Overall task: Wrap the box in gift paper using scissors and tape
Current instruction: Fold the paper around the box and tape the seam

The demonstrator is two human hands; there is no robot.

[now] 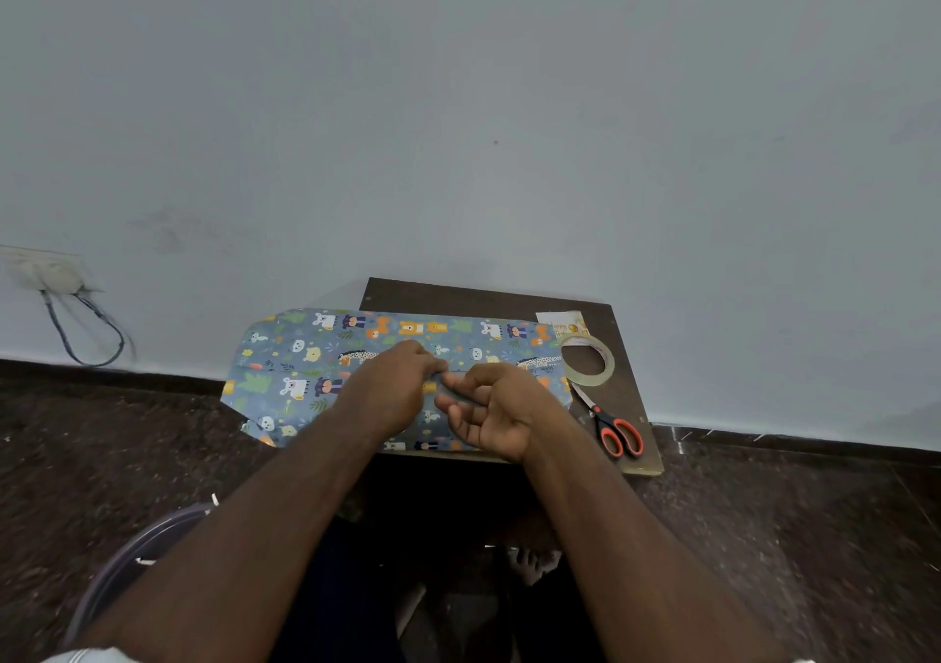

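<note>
I take the small dark table [514, 298] against the pale wall as my landmark; the gift paper [305, 357], blue with cartoon animals, lies spread across its top and hangs off the table's left edge over the dark floor; I cannot see the box itself, so I cannot tell whether it sits under the paper. My left hand [394, 390] is over the middle of the table, palm down, fingers curled, fingertips pressing or pinching the paper at a fold; whether it actually grips the sheet I cannot tell. My right hand [491, 410] is just beside it, palm turned up, fingers loosely curled; the thumb and forefinger meet the left fingertips at the same fold, and I cannot make out if they hold anything. On the table's right side the tape roll [586, 359] lies flat, touching the paper's edge; the scissors [611, 425], with orange handles, lie just nearer me than the roll; a small printed card [562, 324] rests at the table's far right corner.
</note>
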